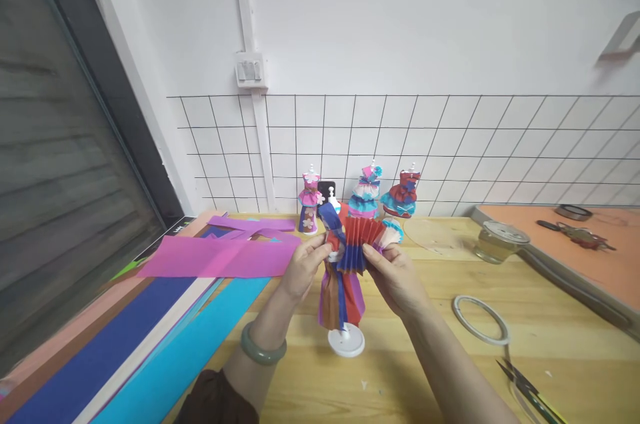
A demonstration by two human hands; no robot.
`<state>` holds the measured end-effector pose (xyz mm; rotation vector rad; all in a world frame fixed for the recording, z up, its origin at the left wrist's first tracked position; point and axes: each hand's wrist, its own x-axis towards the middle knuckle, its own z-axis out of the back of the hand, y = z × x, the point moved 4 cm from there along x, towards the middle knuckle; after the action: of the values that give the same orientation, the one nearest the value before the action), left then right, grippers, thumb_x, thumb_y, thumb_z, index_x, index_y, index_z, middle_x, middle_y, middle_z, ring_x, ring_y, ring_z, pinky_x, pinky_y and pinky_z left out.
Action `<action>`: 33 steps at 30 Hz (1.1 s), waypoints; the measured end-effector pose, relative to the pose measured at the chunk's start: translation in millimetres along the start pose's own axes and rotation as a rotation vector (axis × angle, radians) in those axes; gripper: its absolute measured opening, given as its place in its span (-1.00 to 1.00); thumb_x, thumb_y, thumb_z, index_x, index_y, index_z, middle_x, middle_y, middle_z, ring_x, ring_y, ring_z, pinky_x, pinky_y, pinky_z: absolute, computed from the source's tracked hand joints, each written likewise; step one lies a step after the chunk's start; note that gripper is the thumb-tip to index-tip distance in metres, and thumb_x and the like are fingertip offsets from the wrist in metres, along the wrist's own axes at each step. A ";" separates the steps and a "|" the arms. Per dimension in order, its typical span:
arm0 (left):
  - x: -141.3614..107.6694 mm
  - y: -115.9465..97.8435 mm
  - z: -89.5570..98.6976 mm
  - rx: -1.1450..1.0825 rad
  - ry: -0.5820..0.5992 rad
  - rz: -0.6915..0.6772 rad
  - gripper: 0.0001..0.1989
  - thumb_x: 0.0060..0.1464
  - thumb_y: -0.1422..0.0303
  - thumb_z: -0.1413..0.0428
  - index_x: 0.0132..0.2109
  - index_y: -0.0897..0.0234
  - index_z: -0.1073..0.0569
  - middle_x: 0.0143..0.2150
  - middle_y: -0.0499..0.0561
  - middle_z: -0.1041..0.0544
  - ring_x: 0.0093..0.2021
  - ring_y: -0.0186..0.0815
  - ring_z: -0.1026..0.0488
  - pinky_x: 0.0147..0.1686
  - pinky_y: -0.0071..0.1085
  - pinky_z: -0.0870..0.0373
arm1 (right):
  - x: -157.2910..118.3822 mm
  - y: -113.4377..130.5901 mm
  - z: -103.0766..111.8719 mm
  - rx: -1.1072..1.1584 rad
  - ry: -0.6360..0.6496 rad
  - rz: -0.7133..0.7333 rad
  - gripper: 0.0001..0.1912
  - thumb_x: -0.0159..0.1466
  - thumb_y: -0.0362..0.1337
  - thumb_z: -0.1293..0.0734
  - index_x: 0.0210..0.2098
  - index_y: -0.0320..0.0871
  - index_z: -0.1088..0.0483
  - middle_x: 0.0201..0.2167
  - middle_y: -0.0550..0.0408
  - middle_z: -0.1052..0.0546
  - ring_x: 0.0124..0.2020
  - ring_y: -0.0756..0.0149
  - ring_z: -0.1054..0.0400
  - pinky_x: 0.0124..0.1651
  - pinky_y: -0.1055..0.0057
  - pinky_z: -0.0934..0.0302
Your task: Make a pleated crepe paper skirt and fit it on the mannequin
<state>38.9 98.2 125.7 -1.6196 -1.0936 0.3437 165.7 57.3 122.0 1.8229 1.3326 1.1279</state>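
Observation:
A small white dress form stands upright in front of me on its round base [346, 342], wearing a paper skirt [332, 301] in brown, blue, red and purple. My left hand [301, 271], a green bangle on its wrist, has thumb and fingers closed around the form's upper body. Between the thumb and fingers of my right hand [399, 276] is a pleated strip of red and blue paper [361, 243], held against the form's right side. The pleats fan out and cover part of the form. Fingers behind the paper are hidden.
Dressed forms in pink [310, 197], blue and white [365, 194], and red [405, 192] stand by the wall. Coloured paper sheets [215, 257] lie left. To the right are a tape ring [481, 320], scissors [525, 385], a glass bowl [500, 242] and an orange mat [525, 227].

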 end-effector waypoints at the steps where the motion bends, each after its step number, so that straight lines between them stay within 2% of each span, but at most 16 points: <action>1: -0.3 0.2 -0.6 -0.003 0.006 0.004 -0.68 0.02 0.39 -0.01 -0.05 0.36 -0.41 -0.12 0.10 -0.47 -0.10 -0.23 -0.36 -0.06 -0.35 -0.19 | -0.1 0.1 0.4 -0.011 -0.007 0.005 -0.85 0.03 -0.26 -0.39 -0.40 -0.19 -0.44 -0.45 0.10 -0.51 -0.46 0.37 -0.33 -0.35 0.42 -0.22; 6: -1.5 0.0 -3.1 0.029 -0.006 0.017 -0.68 0.01 0.35 -0.02 -0.08 0.37 -0.43 -0.16 0.11 -0.48 -0.16 -0.24 -0.37 -0.12 -0.38 -0.22 | 0.0 -0.5 0.3 -0.056 0.012 0.014 -0.84 0.03 -0.23 -0.38 -0.42 -0.19 -0.43 -0.46 0.09 -0.50 -0.46 0.35 -0.33 -0.34 0.38 -0.21; 13: -3.0 2.3 -6.5 0.022 -0.002 0.040 -0.69 0.00 0.41 -0.01 -0.08 0.35 -0.42 -0.27 0.05 -0.49 -0.37 -0.36 -0.36 -0.27 -0.44 -0.24 | -0.3 -1.1 2.1 -0.158 -0.029 0.067 -0.84 0.05 -0.23 -0.37 -0.42 -0.19 -0.41 -0.48 0.10 -0.48 -0.49 0.37 -0.30 -0.39 0.40 -0.19; 20: -3.2 2.1 -9.3 -0.110 -0.033 0.009 -0.70 0.01 0.44 0.04 -0.09 0.35 -0.42 -0.25 0.05 -0.49 -0.27 -0.31 -0.38 -0.22 -0.42 -0.23 | -1.1 7.1 3.0 -0.215 -0.135 0.189 -0.84 0.05 -0.24 -0.37 -0.38 -0.18 -0.42 -0.33 0.04 -0.51 -0.32 0.25 -0.37 -0.23 0.30 -0.25; 25: -5.0 2.0 -11.5 -0.078 -0.036 0.022 -0.71 0.01 0.44 0.04 -0.10 0.34 -0.42 -0.25 0.04 -0.50 -0.26 -0.29 -0.39 -0.21 -0.41 -0.24 | -2.1 9.3 -2.6 -0.263 -0.112 0.185 -0.76 0.07 -0.24 -0.35 -0.26 -0.18 -0.41 -0.29 0.02 -0.51 -0.27 0.21 -0.37 -0.18 0.26 -0.26; 33: -5.3 0.5 -13.0 -0.042 -0.056 0.015 -0.64 0.01 0.44 0.04 -0.01 0.31 -0.35 -0.15 0.05 -0.47 -0.19 -0.28 -0.38 -0.20 -0.42 -0.25 | -3.1 9.0 -4.9 -0.348 -0.131 0.174 -0.75 0.07 -0.23 -0.35 -0.26 -0.17 -0.41 -0.30 0.02 -0.50 -0.25 0.20 -0.37 -0.20 0.28 -0.26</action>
<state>45.5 86.1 128.3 -1.6646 -1.1384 0.3801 164.9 51.5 131.0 1.7414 0.8549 1.2205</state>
